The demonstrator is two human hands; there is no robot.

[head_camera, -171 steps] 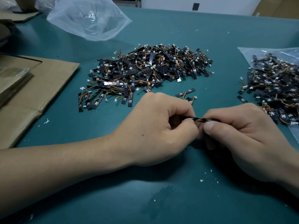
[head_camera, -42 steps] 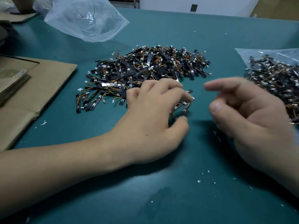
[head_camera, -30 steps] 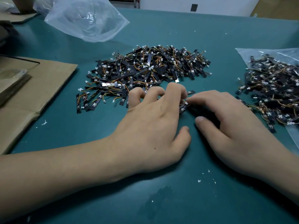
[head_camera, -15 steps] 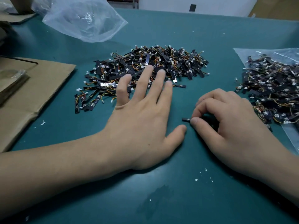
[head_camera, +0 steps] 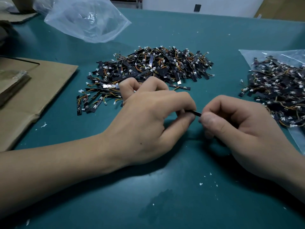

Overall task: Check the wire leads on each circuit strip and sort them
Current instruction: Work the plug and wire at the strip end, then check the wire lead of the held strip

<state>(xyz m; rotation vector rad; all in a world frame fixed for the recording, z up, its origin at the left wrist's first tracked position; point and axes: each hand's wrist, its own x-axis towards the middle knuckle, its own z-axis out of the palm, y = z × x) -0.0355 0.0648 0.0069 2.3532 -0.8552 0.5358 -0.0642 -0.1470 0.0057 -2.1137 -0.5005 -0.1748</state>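
Observation:
A small black circuit strip point(head_camera: 194, 112) spans the gap between my two hands just above the green table. My left hand point(head_camera: 148, 123) pinches its left end between thumb and fingers. My right hand point(head_camera: 237, 128) pinches its right end; the strip's wires are hidden by my fingers. A large pile of black strips with orange and yellow wires and white connectors point(head_camera: 148, 68) lies beyond my left hand. One single strip point(head_camera: 180, 86) lies at that pile's near edge. A second pile point(head_camera: 280, 90) rests on a clear plastic bag at the right.
A crumpled clear plastic bag point(head_camera: 89, 19) lies at the back left. Flattened brown cardboard point(head_camera: 33, 96) covers the left side of the green table point(head_camera: 181, 195). White specks are scattered on the mat near me.
My left hand drew back from the big pile, where it lay flat and open, and closed on the left end of the strip that my right hand had picked up off the table.

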